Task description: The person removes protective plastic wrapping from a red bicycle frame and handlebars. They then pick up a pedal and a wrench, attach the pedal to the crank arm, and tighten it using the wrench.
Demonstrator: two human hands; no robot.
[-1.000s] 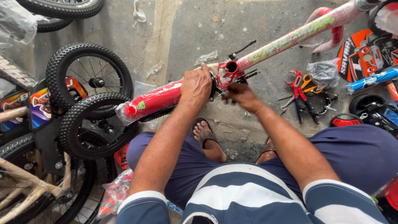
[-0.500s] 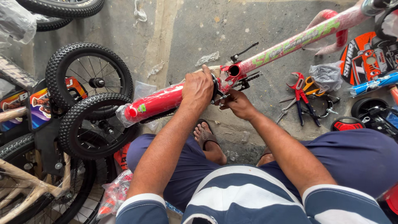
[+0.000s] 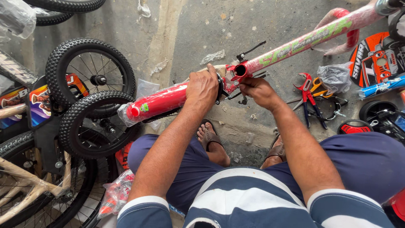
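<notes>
Gripping a plastic-wrapped red bicycle frame above the knees with the left hand, right hand pinching a fitting at its clamp, wheels and pliers lying unattached nearby.

Navy-and-white striped short-sleeved shirt, dark blue shorts, brown sandals

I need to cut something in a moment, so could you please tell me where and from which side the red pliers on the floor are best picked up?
Take the red pliers by the two long handles, which point toward the person, coming from above on the near side. The jaws face away, toward the bike frame, and a plastic bag crowds their right side.
</notes>
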